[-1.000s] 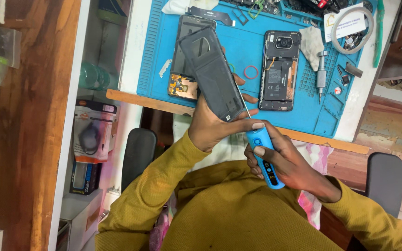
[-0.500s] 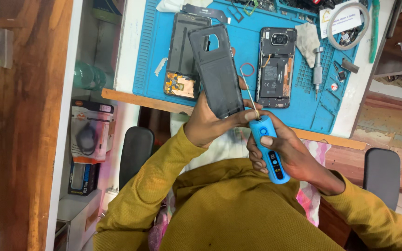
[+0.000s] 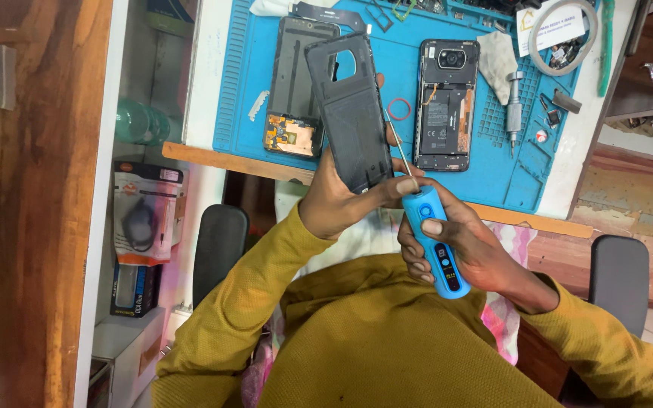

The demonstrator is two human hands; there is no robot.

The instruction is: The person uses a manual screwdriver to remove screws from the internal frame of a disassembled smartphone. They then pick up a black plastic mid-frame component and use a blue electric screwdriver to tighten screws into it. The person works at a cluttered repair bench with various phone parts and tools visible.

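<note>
A dark phone back cover (image 3: 349, 113) is gripped at its near end by the left hand (image 3: 338, 204), raised above the blue work mat (image 3: 243, 91). A blue electric screwdriver (image 3: 434, 242) is clasped in the right hand (image 3: 466, 253), its bit meeting the cover's right edge. An opened phone (image 3: 444, 106) lies on the mat just right.

Crowded mat, open strip at the near edge

The back cover (image 3: 351, 113), held up by the left hand (image 3: 334, 200), blocks the mat's (image 3: 236, 113) middle; a frame (image 3: 296, 87) lies just left, an opened phone (image 3: 445, 106) right, with a red ring (image 3: 399, 109) between. The far right corner of the worktop (image 3: 204, 91) is cluttered with a screwdriver (image 3: 515, 106) and cable coil (image 3: 564, 34). Bare mat runs along the near edge.
</note>
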